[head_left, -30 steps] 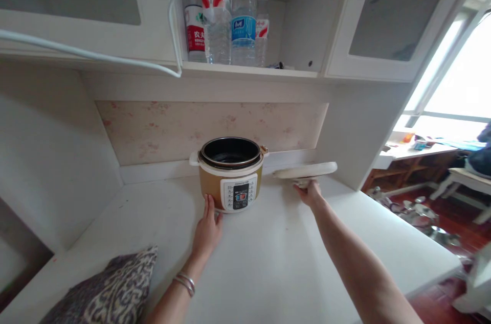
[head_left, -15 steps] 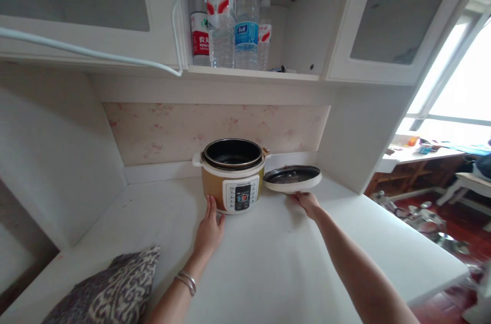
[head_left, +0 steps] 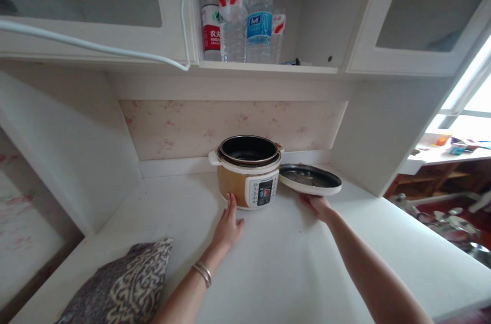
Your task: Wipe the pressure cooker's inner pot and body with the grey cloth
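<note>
A gold and white electric cooker [head_left: 248, 176] stands open on the white counter [head_left: 291, 262], its dark inner pot showing. My left hand [head_left: 229, 223] lies flat on the counter with the fingers stretched out, fingertips against the cooker's lower left side. The cooker's lid [head_left: 310, 180] sits upside down just right of the cooker, slightly tilted. My right hand [head_left: 318, 205] is at the lid's near rim, fingers tucked under it and partly hidden, holding it.
A patterned cushion [head_left: 118, 288] lies at the counter's near left. Several water bottles [head_left: 245, 12] stand on the shelf above, beside a white cable [head_left: 115, 50]. A white side panel [head_left: 379, 130] bounds the counter on the right.
My right hand turned the lid from edge-on to upside down and brought it lower and closer to the cooker. My left hand stayed at the cooker's base. The camera shifted left.
</note>
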`<act>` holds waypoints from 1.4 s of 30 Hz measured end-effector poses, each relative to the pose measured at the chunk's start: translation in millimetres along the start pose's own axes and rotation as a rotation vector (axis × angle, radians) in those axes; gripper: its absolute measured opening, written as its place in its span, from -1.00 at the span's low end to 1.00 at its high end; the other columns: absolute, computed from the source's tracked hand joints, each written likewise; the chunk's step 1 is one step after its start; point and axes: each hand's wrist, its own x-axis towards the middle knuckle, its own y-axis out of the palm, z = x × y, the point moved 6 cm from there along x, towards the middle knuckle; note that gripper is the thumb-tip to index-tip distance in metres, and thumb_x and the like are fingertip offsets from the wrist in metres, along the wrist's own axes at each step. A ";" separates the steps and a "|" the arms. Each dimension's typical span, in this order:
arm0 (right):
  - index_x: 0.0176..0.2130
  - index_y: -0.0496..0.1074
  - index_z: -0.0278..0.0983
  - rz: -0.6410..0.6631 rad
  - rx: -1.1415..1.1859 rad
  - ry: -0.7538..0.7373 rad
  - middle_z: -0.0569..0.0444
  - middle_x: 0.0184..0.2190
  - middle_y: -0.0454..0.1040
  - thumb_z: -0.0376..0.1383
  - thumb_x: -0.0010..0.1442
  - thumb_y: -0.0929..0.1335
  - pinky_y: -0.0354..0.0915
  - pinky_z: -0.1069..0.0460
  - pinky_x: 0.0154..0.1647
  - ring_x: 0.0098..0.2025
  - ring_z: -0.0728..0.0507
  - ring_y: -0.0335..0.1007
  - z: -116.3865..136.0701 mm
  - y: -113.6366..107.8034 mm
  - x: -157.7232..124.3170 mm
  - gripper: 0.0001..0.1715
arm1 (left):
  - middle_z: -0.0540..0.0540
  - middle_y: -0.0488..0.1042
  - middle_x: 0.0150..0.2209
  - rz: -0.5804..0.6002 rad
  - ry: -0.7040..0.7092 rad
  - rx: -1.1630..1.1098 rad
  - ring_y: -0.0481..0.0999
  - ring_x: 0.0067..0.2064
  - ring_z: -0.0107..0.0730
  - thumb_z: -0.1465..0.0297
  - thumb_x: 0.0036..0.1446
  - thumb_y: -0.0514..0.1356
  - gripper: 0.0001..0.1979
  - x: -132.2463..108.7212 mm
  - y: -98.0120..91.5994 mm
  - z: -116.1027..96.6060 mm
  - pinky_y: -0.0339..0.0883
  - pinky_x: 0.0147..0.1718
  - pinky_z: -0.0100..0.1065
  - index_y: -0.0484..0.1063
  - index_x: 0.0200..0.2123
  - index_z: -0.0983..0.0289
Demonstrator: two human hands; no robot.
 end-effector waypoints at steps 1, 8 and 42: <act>-0.26 0.38 -0.30 0.004 0.018 0.010 0.04 -0.37 0.53 -0.51 0.07 0.35 0.48 0.11 -0.20 -0.30 -0.04 0.52 -1.4 -1.8 -1.0 -0.80 | 0.17 -0.41 0.37 0.003 -0.005 0.009 -0.12 0.36 -0.21 0.41 0.15 0.03 -0.18 0.0 0.7 -1.6 -0.05 0.25 -0.28 -0.39 0.36 0.33; -0.25 0.35 -0.33 0.031 -0.057 0.080 -0.01 -0.33 0.49 -0.50 0.13 0.33 0.48 0.11 -0.20 -0.32 -0.03 0.49 0.7 -26.2 -22.4 -0.85 | 0.20 -0.43 0.37 0.001 -0.009 0.059 -0.20 0.37 -0.25 0.39 0.19 -0.02 -0.21 1.9 2.8 -0.7 -0.12 0.28 -0.26 -0.41 0.36 0.38; -0.24 0.52 -0.40 0.033 -1.203 -0.387 -0.30 -0.24 0.52 -0.12 -0.05 0.42 0.31 -0.09 -0.17 -0.10 -0.35 0.44 238.4 179.1 -49.9 -0.56 | 0.30 0.55 -0.16 -0.247 -0.099 0.081 0.53 -0.09 -0.10 0.09 0.26 -0.14 -0.50 100.1 -193.8 -39.3 0.31 -0.13 -0.19 0.47 -0.23 0.30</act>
